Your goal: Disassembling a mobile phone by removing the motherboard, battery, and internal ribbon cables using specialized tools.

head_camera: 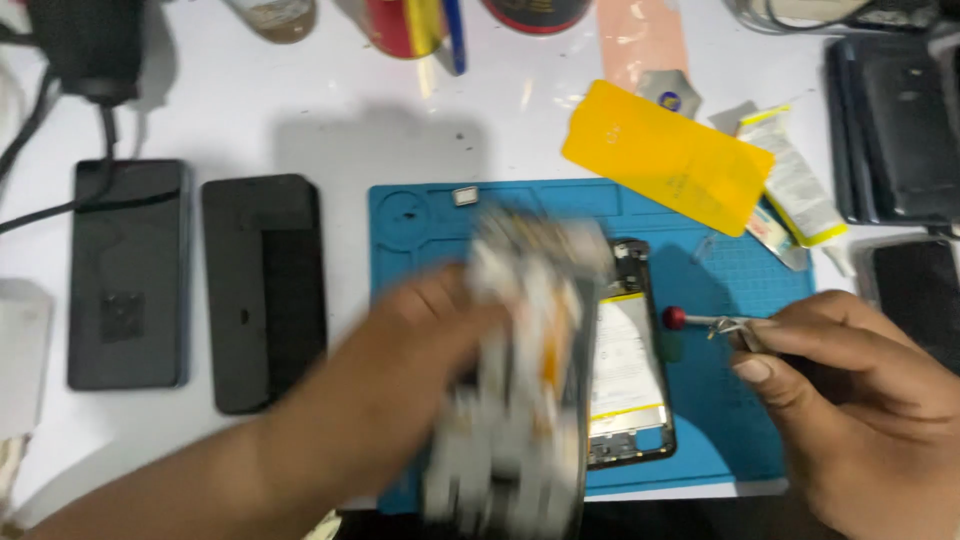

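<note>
Gripping blurred grey-white phone panel (520,380) in left hand (420,335) above opened phone (628,355) on blue mat (740,290) — right hand (860,390) pinched shut on tweezers (725,325).

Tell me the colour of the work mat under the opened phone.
The work mat is blue, with a faint grid on its right part; the head view shows it.

Left hand (420,340) gripping a blurred grey-white panel (520,370) over an opened phone (628,360), right hand (860,400) holding a red-tipped tool (700,321), blue mat (740,300) beneath
</note>
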